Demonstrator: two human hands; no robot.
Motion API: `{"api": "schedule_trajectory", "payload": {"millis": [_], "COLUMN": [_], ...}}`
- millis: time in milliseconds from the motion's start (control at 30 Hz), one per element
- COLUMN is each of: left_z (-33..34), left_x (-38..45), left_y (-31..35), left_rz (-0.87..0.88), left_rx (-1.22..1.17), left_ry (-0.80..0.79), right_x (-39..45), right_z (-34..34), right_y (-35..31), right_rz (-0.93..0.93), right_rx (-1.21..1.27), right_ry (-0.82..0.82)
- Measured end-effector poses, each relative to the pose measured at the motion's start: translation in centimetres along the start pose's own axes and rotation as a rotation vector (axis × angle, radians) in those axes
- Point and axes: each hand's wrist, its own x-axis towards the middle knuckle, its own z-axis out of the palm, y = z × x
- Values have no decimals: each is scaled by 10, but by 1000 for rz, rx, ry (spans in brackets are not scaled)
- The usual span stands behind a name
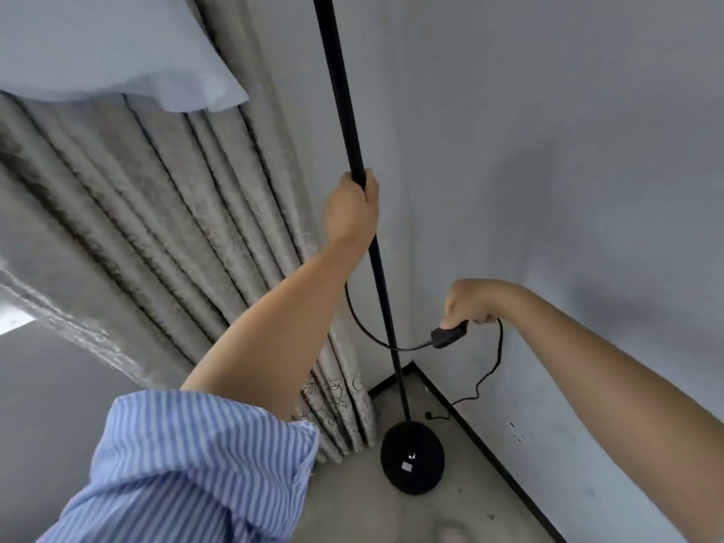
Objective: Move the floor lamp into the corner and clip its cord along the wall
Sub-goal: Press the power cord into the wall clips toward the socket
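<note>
A black floor lamp stands near the room corner, its thin pole (341, 96) rising out of the top of the view and its round base (412, 458) on the floor. My left hand (350, 207) is wrapped around the pole at mid-height. My right hand (472, 301) grips the black inline switch (448, 337) of the cord (499, 350), close to the right wall. The cord loops behind the pole on the left and hangs down on the right in kinks to the plug (429, 416) lying on the floor by the baseboard.
A grey pleated curtain (176, 213) hangs left of the corner, reaching the floor beside the base. A pale blue pillow (117, 52) sits at upper left. A dark baseboard (489, 460) runs along the right wall (568, 170). The floor (352, 503) is grey.
</note>
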Motion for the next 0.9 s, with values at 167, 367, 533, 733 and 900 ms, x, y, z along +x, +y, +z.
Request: {"api": "schedule_trajectory", "payload": {"millis": [167,367,533,733,900], "left_z": [22,39,45,57,52], "left_x": [21,30,29,-8,-78], "left_y": [-16,-29,-29,-28,-45], "left_rz": [50,-14,-79,-198,-273], "left_rx": [89,164,152,-51,-26], "left_ry": [70,58,102,12,-166], "right_x": [12,31,36,25,-2], "right_z": [-19,-13,-3,8,32], "right_y": [9,14,25,35,42], "right_rz": [78,60,35,-24,-45], "right_rx": [260,520,609,647,621], "right_ry": [-123,-127,-114,-97,-53]}}
